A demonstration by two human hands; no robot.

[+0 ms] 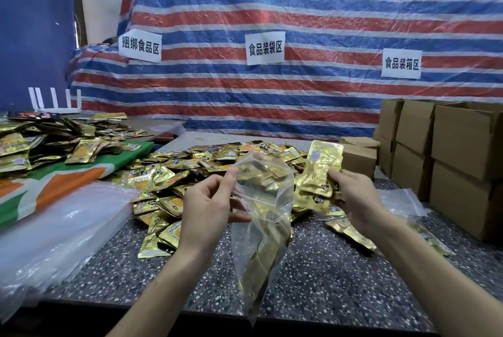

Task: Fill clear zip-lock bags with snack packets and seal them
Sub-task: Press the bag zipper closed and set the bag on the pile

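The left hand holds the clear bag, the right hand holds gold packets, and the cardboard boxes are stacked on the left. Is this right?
Only the side is wrong: the head view shows the cardboard boxes stacked on the right. The left hand holds the clear bag, the right hand holds gold packets.

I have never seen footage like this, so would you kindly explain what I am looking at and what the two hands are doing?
There is no machine here: a person works with bare hands. The single picture comes from a camera worn on the head, looking forward and down. The left hand pinches the mouth of a clear zip bag, which has some gold packets inside. The right hand grips more gold snack packets. On the speckled table lie a heap of loose packets, a stack of empty clear bags on the left, and cardboard boxes on the right.
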